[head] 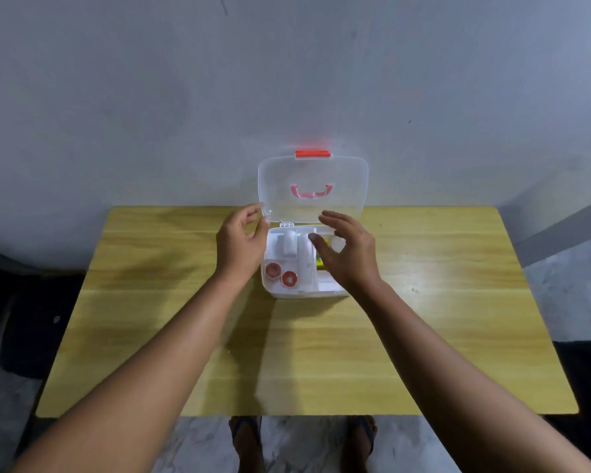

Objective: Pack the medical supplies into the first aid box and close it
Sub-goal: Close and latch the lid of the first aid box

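Note:
A white first aid box (pixel 301 292) stands open at the far middle of the wooden table (pixel 185 336). Its clear lid (pixel 313 175) stands upright, with a red latch (pixel 312 153) on top and a pink handle (pixel 311 192). Inside lie two red tape rolls (pixel 281 274), a white bandage roll (pixel 289 244), a white tube and something yellow-green (pixel 320 264). My left hand (pixel 241 244) hovers at the box's left side, fingertips near the lid's lower left corner. My right hand (pixel 345 250) hovers over the right part of the box, fingers spread, holding nothing.
A grey wall stands right behind the box. The table's near edge (pixel 304 414) lies close to me, with my sandalled feet (pixel 246 438) on a marbled floor below. Dark mats lie on the floor at both sides.

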